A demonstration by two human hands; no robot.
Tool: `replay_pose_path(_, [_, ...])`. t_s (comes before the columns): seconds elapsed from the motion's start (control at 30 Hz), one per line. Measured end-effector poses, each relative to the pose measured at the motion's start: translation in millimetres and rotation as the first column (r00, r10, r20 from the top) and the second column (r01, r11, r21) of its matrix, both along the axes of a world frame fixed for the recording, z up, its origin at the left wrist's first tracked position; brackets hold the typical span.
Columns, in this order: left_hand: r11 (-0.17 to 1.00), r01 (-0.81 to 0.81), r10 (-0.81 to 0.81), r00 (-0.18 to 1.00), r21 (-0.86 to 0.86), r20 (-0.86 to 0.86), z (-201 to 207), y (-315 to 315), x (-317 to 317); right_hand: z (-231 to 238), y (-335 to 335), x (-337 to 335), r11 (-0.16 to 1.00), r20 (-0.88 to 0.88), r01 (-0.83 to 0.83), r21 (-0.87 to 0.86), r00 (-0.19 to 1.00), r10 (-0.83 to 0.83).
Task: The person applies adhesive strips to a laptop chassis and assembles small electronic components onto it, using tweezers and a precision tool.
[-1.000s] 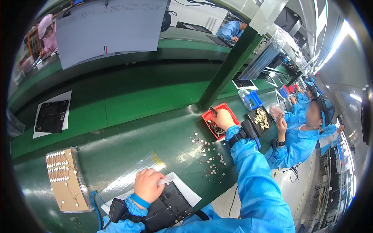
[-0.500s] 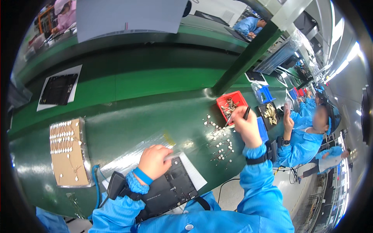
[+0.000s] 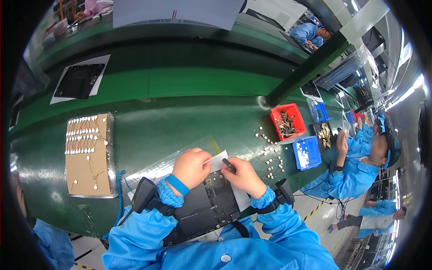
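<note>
A black laptop bottom cover (image 3: pixel 204 204) lies tilted across the table's near edge, on white paper, its far part under my hands. At its far edge my left hand (image 3: pixel 191 168) is closed, thumb and fingers pinching a thin white strip (image 3: pixel 218 159). Close beside it, my right hand (image 3: pixel 245 177) holds a slim black tool (image 3: pixel 229 165) that looks like tweezers. Its tip is hidden by the hand and the strip. A blue wrist strap (image 3: pixel 177 185) circles my left wrist.
Small white-headed parts with thin wires (image 3: pixel 271 155) lie loose on the right. Beyond stand a red bin (image 3: pixel 288 121) of small parts and a blue bin (image 3: pixel 307 153). At left is a cardboard tray (image 3: pixel 90 166) with rows of wired parts. A co-worker (image 3: pixel 355 166) sits at right.
My right hand has come from the red bin back to the cover, beside my left hand, with the black tool still in it. The view has shifted, uncovering the blue bin.
</note>
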State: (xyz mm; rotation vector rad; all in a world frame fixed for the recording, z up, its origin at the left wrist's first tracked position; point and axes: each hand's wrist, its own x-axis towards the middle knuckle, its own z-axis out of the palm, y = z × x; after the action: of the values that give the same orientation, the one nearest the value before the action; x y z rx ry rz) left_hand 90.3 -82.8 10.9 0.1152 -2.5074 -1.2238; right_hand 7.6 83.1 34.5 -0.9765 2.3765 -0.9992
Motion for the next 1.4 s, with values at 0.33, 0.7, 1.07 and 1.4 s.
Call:
replay_pose_path(0.33, [0.999,-0.020,0.019,0.999,-0.031,-0.039,-2,1,0,4,-6,-1,0.991,0.057,0.080,0.110,0.995,-0.087])
replay_pose_path(0.7, [0.920,0.053,-0.060,0.998,-0.387,-0.006,8,16,18,21,-3,-23,0.795,0.415,0.329,-0.510,0.904,-0.108])
replay_pose_path(1.07, [0.903,0.063,-0.066,0.998,-0.424,0.007,5,16,26,-25,-32,-24,0.810,0.527,0.365,-0.458,0.846,-0.083])
replay_pose_path(1.4, [0.909,0.027,-0.038,0.999,-0.415,-0.020,7,16,25,-32,-38,-21,0.752,0.378,0.346,-0.561,0.915,-0.140])
